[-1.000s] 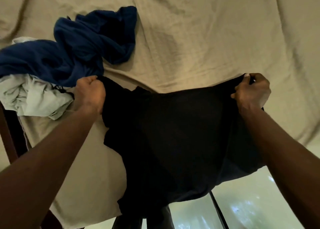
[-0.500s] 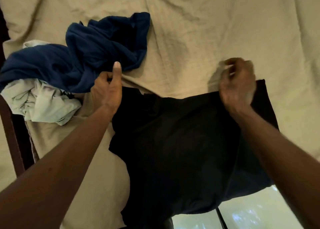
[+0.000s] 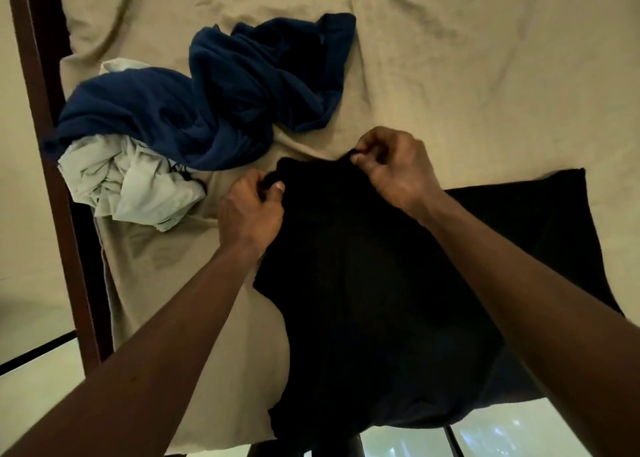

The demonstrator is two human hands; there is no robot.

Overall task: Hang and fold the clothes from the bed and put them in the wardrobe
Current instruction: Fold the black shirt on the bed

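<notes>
the left hand (image 3: 251, 211) pinches the top edge of the black garment (image 3: 363, 301) between thumb and curled fingers. the right hand (image 3: 391, 169) pinches the same edge a little further from the person. both grips are closed on cloth. between the two grips the edge makes a short ridge. below them the garment spreads over the beige sheet (image 3: 485, 76), and its lower part hangs over the edge of the bed toward the person. on the outer side of the right grip one corner lies flat on the sheet.

i think the risks are these. each pinch takes only a little cloth, so the edge can slip out if the hands pull apart quickly. the hanging part may drag the whole garment off the bed if one grip lets go. just beyond the left grip lie the navy garment (image 3: 225, 93) and the pale crumpled garment (image 3: 131, 183), and a fold carried that way can catch them.

no container shows here. the wardrobe is not in view, and i cannot see anything put away.
</notes>
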